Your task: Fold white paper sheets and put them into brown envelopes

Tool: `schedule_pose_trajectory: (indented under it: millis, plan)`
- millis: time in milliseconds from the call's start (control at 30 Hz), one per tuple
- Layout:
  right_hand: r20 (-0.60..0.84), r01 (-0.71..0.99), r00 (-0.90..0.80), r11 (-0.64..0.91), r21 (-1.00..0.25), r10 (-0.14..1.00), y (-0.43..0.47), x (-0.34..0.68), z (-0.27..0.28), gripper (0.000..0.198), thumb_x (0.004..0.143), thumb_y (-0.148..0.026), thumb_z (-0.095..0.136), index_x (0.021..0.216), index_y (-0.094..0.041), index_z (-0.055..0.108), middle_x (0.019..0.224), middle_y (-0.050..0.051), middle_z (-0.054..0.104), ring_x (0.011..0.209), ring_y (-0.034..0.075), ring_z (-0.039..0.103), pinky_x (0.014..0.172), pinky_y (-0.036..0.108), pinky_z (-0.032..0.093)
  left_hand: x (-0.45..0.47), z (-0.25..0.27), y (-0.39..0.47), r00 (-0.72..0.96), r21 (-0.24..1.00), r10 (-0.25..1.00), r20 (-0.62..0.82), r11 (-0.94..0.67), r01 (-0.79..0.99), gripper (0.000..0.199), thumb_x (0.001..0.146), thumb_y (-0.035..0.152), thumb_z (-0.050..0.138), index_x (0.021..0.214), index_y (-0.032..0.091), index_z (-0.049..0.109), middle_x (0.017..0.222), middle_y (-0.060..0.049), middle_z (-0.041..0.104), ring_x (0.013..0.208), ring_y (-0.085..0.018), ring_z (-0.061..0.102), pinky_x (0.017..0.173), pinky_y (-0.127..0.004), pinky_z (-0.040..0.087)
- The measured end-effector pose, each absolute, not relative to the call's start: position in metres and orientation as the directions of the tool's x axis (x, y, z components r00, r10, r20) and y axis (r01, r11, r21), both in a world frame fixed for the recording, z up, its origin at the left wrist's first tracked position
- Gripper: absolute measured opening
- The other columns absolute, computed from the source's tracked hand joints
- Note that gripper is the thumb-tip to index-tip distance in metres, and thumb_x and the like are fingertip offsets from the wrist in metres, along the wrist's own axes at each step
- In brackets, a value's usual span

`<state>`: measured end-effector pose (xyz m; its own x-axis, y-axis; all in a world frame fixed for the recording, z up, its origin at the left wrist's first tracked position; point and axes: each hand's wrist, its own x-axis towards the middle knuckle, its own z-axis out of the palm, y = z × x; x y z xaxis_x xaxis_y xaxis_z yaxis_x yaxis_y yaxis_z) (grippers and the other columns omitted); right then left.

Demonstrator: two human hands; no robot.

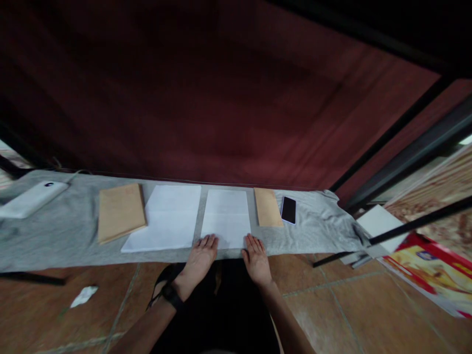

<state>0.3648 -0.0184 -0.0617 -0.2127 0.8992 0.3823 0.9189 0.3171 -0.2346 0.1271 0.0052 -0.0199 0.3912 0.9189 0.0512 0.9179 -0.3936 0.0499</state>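
Two bare hands, the left hand [202,252] and the right hand [256,258], lie flat, grasping nothing, at the near corners of a white rectangular paper sheet [226,211] on grey cloth [83,233], where uneven pressure could skew or wrinkle it; farther out, flat brown paper envelopes [121,211] hide any contents.

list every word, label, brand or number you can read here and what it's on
No text is readable.
Red and yellow box: print, too blurred to read.
Left brown envelope: faint reddish marks, too small to read.
Long white device: small dark mark, unreadable.
White sheet between the hands: no print visible.
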Motion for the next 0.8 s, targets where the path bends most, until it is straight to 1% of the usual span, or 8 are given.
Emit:
schedule_pose_trajectory:
  millis: [133,267,400,500,667,733,800]
  plan:
    - [0.388,0.920,-0.208,0.315,-0.235,0.898,-0.018,0.364,-0.061,0.048,0.102,-0.028,0.044,0.148,-0.015,0.046,0.149,0.013,0.053,0.139,0.027,0.046,0.115,0.049,0.038,0.126,-0.021,0.010,0.402,0.096,0.915,0.026,-0.402,0.910,0.055,0.086,-0.001,0.039,0.135,0.016,0.059,0.144,-0.015,0.057,0.134,-0.026,0.054,0.109,-0.045,0.045]
    - [0.391,0.900,-0.216,0.338,-0.274,0.895,-0.018,0.369,-0.061,0.047,0.102,-0.026,0.044,0.147,-0.017,0.048,0.148,0.012,0.054,0.139,0.026,0.047,0.115,0.049,0.039,0.123,-0.017,0.009,0.413,0.138,0.909,0.050,-0.416,0.899,0.052,0.085,-0.002,0.040,0.127,0.017,0.065,0.137,-0.014,0.063,0.129,-0.025,0.058,0.110,-0.043,0.045]
    - [0.385,0.833,-0.232,0.387,-0.397,0.893,-0.017,0.380,-0.059,0.046,0.099,-0.019,0.044,0.145,-0.019,0.052,0.143,0.011,0.058,0.136,0.023,0.051,0.114,0.048,0.041,0.118,-0.004,-0.008,0.424,0.151,0.898,0.117,-0.438,0.886,0.047,0.086,0.000,0.042,0.121,0.018,0.068,0.127,-0.012,0.070,0.120,-0.025,0.064,0.107,-0.042,0.047]
    - [0.370,0.762,-0.217,0.394,-0.515,0.903,-0.018,0.389,-0.056,0.047,0.095,-0.014,0.046,0.139,-0.022,0.058,0.139,0.007,0.062,0.134,0.022,0.053,0.113,0.048,0.044,0.112,0.005,-0.024,0.458,0.196,0.878,0.139,-0.478,0.856,0.045,0.087,0.002,0.044,0.120,0.019,0.069,0.123,-0.009,0.072,0.114,-0.023,0.067,0.105,-0.040,0.048]
    - [0.343,0.672,-0.206,0.388,-0.631,0.916,-0.025,0.397,-0.048,0.042,0.088,-0.008,0.049,0.116,-0.027,0.074,0.131,0.003,0.068,0.133,0.023,0.055,0.111,0.049,0.046,0.098,0.004,-0.042,0.560,0.284,0.813,0.160,-0.581,0.763,0.043,0.090,0.008,0.044,0.121,0.026,0.069,0.122,-0.004,0.073,0.112,-0.019,0.067,0.105,-0.038,0.049]
    - [0.314,0.645,-0.215,0.376,-0.665,0.925,-0.029,0.398,-0.044,0.041,0.089,-0.010,0.049,0.112,-0.029,0.076,0.124,0.002,0.072,0.128,0.022,0.059,0.109,0.047,0.048,0.088,-0.003,-0.044,0.535,0.320,0.819,0.207,-0.574,0.754,0.040,0.093,0.016,0.045,0.125,0.027,0.067,0.126,-0.003,0.071,0.116,-0.020,0.066,0.107,-0.039,0.048]
    - [0.285,0.611,-0.229,0.366,-0.702,0.931,-0.032,0.398,-0.041,0.039,0.090,-0.012,0.050,0.113,-0.031,0.075,0.119,0.001,0.074,0.122,0.021,0.063,0.108,0.045,0.049,0.077,-0.012,-0.042,0.431,0.389,0.862,0.266,-0.505,0.770,0.040,0.095,0.024,0.047,0.131,0.026,0.063,0.130,-0.005,0.069,0.119,-0.021,0.064,0.108,-0.040,0.048]
